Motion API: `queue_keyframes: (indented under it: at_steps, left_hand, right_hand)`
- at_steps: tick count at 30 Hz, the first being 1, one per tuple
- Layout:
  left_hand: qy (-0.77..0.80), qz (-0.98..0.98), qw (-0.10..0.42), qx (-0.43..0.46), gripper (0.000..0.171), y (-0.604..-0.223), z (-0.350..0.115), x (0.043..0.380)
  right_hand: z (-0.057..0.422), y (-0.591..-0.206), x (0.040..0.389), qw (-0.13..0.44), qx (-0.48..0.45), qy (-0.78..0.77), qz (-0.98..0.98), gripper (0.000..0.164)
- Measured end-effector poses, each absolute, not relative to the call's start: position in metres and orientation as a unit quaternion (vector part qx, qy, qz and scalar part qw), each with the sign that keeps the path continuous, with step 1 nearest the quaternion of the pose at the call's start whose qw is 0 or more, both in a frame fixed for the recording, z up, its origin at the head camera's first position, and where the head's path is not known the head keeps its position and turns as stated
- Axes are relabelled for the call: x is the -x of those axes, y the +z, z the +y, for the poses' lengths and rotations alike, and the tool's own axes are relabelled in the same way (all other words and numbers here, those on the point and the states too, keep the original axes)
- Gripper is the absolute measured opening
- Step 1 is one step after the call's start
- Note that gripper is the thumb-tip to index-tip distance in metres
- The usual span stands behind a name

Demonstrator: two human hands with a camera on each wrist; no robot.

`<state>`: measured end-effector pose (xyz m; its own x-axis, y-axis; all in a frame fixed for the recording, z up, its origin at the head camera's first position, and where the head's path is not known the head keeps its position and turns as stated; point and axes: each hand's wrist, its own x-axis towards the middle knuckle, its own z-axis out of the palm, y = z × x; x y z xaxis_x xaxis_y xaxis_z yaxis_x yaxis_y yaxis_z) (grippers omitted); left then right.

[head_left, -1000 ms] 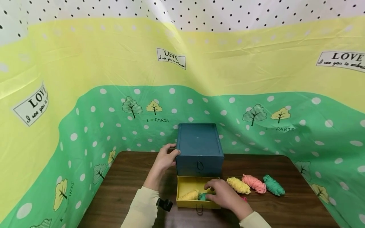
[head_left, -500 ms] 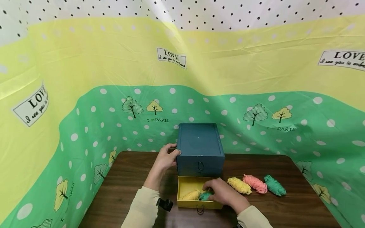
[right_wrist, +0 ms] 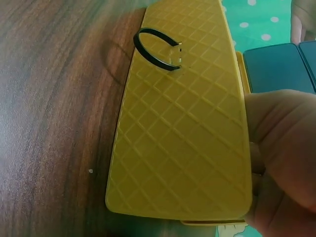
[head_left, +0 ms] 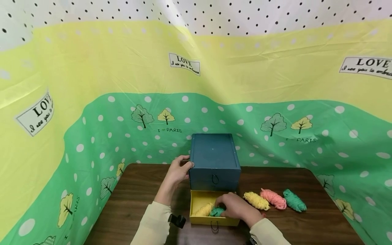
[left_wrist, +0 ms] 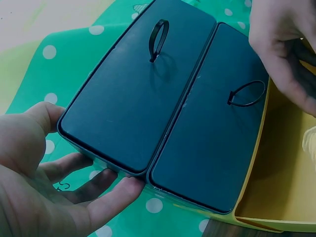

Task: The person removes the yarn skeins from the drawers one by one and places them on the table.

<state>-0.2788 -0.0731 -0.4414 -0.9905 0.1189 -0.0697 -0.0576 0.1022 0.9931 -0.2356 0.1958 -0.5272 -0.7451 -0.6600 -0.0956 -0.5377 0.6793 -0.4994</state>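
My left hand [head_left: 177,170] holds the left front corner of a blue drawer box [head_left: 212,149]. In the left wrist view, its thumb lies at the top corner and the fingers [left_wrist: 121,195] spread along the side. Below, a yellow drawer [head_left: 196,197] is pulled out. Inside it lie a yellow yarn skein [head_left: 203,210] and a green yarn skein [head_left: 216,212]. My right hand [head_left: 234,205] reaches over the drawer's right wall, fingers curled onto the green skein and partly hiding it. In the right wrist view the yellow drawer front [right_wrist: 182,133] hides the fingertips.
Right of the drawer, a yellow skein [head_left: 256,200], a pink skein [head_left: 273,198] and a green skein [head_left: 294,200] lie in a row on the dark wooden table [head_left: 131,204]. Something red [head_left: 264,215] peeks out beside my right wrist. A printed curtain [head_left: 165,146] hangs behind the table.
My right hand has moved slightly left and deeper into the drawer, its fingers now on the green skein. The left hand and the blue box stay in place.
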Motion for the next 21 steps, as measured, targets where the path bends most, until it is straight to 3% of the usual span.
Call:
queue_keyframes:
  at_steps: [21]
  left_hand:
    - [0.664,0.745,0.059,-0.013,0.056,-0.44,-0.071,0.278]
  right_hand:
    - [0.215,-0.5,0.233,0.081,0.3,-0.317,0.896,0.025]
